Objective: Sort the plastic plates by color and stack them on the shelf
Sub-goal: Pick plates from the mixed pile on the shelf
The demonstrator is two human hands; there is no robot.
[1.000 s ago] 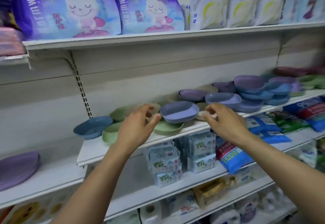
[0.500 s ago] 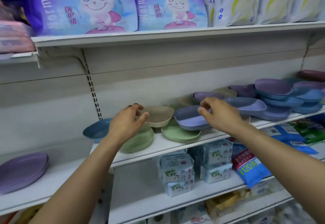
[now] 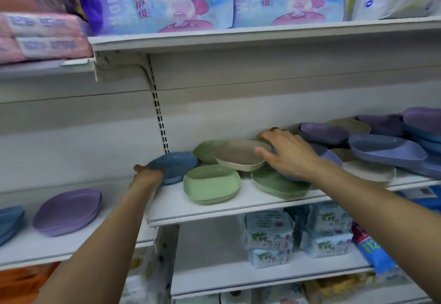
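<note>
Plates awaiting sorting on the middle shelf (image 3: 202, 210). The left hand (image 3: 148, 176) takes the blue plate (image 3: 176, 164) by its near-left rim, thumb on top and fingers apparently curled beneath, where the view is blocked. The right hand (image 3: 290, 154) lies spread and flat, fingers nearly straight. Its thumb is against the right rim of the beige plate (image 3: 238, 154) and its palm is over a blue-violet plate (image 3: 330, 155); it closes on nothing. The beige plate rests tilted on green plates (image 3: 211, 183). A mixed pile (image 3: 386, 151) of violet, blue and beige lies to the right. Sorted stacks, purple (image 3: 68, 210) and blue (image 3: 9, 220), sit on the lower shelf at left (image 3: 47, 248).

Handling, as judged: thin moulded plastic, so light, stiff and unlikely to break. The smooth surfaces probably slide on one another, and the tilted pile could shift when one plate is drawn out. The raised rim is the natural place to pinch, thumb above and fingers below; nested plates may need steadying with the other hand.

Legible writing: the rabbit-printed packs (image 3: 167, 0) above read "医护级", with Latin lettering too cropped to read. A blue pack (image 3: 368, 248) below right shows "12". The leaf-printed packs (image 3: 269, 234) carry text too small to read.
</note>
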